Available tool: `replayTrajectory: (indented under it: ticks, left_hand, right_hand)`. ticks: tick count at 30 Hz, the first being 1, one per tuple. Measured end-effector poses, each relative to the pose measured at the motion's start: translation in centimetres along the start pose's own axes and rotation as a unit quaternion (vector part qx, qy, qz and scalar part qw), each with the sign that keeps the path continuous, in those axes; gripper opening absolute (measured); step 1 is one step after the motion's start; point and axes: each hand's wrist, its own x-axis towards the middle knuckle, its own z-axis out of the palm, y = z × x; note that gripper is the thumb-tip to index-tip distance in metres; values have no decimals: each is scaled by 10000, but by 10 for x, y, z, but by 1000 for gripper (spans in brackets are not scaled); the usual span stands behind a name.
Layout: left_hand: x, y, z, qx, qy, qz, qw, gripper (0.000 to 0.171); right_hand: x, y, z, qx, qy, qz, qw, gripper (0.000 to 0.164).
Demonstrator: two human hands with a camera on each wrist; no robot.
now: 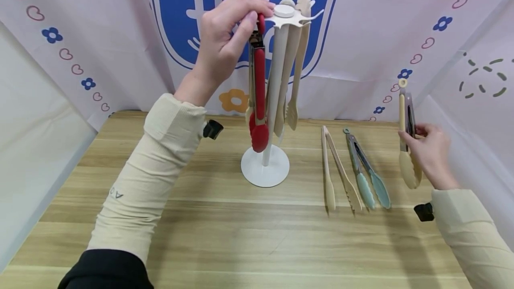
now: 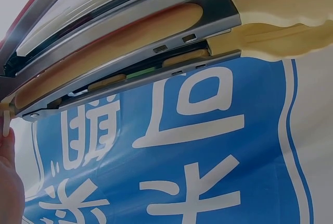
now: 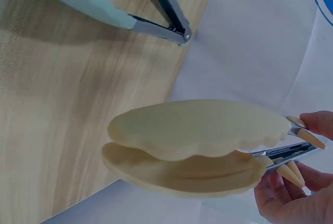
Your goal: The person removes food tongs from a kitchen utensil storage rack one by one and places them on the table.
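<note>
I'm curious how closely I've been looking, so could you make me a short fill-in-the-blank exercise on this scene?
The left hand is at the ____ of the utensil stand.
Away from the stand, the ____ hand holds cream-tipped tongs.
Including the teal-tipped tongs, ____ pairs lie on the table.

Missing words: top; right; two.

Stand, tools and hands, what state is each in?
White pole stand: upright.
Red metal tongs: hanging, nearly closed.
Long cream utensils: hanging.
Beige toothed tongs: lying spread open.
Teal metal tongs: lying spread open.
Cream metal tongs: held, tips slightly apart.
Left hand: gripping at stand's top.
Right hand: holding cream metal tongs.
</note>
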Motion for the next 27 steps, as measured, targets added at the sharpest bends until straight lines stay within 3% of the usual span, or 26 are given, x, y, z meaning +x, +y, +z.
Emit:
replayTrajectory:
  ticks: [12,27]
  left_hand:
    - [0,-1,0,47,-30,13,10000,24]
    - [0,1,-1,39,-64,22,10000,24]
  right_hand:
    - [1,23,11,-275,-239,-200,9991,44]
    - [1,40,26,-476,-691,-22,9965,46]
